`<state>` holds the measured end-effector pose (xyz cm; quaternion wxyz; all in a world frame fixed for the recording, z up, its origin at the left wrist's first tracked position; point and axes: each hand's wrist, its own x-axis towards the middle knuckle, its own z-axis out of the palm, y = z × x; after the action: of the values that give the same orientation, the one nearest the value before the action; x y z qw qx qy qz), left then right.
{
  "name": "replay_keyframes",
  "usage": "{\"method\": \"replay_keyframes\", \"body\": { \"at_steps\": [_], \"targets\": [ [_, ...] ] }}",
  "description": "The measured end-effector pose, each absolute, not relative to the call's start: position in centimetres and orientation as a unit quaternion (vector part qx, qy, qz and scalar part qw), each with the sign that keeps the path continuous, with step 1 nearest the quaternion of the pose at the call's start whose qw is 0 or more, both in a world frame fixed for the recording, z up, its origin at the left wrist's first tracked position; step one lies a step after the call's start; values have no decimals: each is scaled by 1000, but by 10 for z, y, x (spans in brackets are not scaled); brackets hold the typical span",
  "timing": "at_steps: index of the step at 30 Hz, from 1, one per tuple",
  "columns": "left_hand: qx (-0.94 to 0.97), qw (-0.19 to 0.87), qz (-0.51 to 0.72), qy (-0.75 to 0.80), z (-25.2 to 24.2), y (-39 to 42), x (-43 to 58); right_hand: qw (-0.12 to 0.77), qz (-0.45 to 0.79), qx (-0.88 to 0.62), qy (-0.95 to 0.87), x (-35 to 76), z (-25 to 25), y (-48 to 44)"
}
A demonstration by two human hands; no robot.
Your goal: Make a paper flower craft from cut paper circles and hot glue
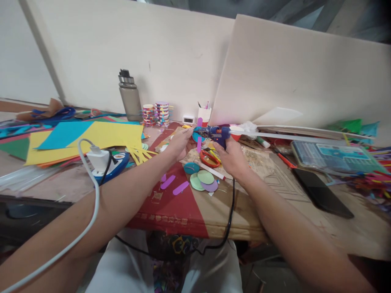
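Note:
My right hand (233, 156) is wrapped round the grip of a blue glue gun (222, 134). A long clear glue stick (293, 136) sticks out of its back end, and its black cord hangs over the table edge. The nozzle points left at a blue paper disc (199, 135), which my left hand (181, 143) pinches by its side. Purple paper strips (199, 145) stand out from the disc above and below. Whether the nozzle touches the disc I cannot tell. Orange-handled scissors (209, 159) lie just below, near green paper circles (205, 177) and loose purple strips (181, 188).
On the left are a power strip (119, 162) with a white plug and cable, yellow paper (113, 134) and a grey bottle (130, 99). Stacked discs (161, 113) and a cup of pens (204, 114) stand behind. A phone (322, 192) and a plastic case (336, 154) lie right.

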<state>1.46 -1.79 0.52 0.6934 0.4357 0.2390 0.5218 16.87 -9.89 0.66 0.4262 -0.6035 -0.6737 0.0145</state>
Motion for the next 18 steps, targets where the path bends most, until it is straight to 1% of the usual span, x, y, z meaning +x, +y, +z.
{"method": "replay_keyframes", "body": {
  "at_steps": [11, 15, 18],
  "targets": [
    [428, 693, 518, 261, 5, -18, 14, 410, 7, -625, -664, 167, 6, -99],
    [427, 686, 486, 334, -2, -10, 15, 408, 50, -641, -648, 170, 0, -94],
    [434, 626, 497, 415, -8, -4, 16, 425, 106, -657, -613, 170, -4, -90]
  ]
}}
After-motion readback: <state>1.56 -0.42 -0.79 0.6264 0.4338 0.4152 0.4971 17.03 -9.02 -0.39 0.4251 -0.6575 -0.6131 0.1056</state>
